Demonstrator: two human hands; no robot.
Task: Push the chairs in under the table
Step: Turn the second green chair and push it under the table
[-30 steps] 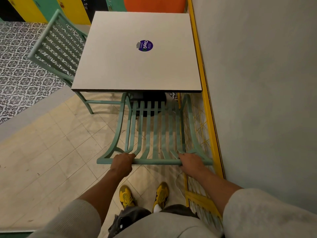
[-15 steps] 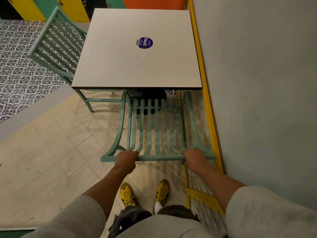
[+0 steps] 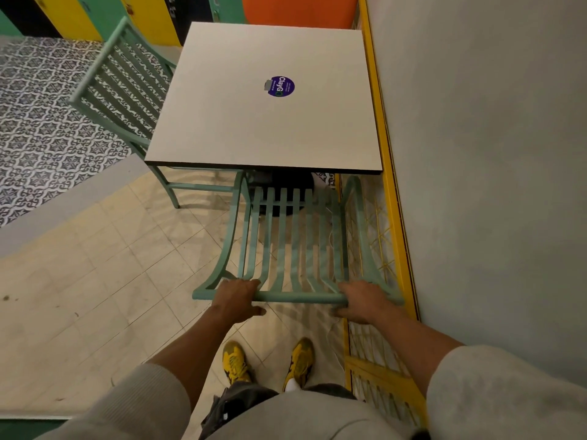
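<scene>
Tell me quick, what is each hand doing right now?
Left hand: closed on the top rail of the near green chair.
Right hand: closed on the same rail, nearer the wall.

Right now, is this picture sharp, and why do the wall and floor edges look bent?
Head view: mostly sharp. The wide lens bows the yellow strip and the floor tiles near the edges. Soft striped shadows fall under the chair. The table shows no glare, and both sleeves at the bottom look stretched.
</scene>
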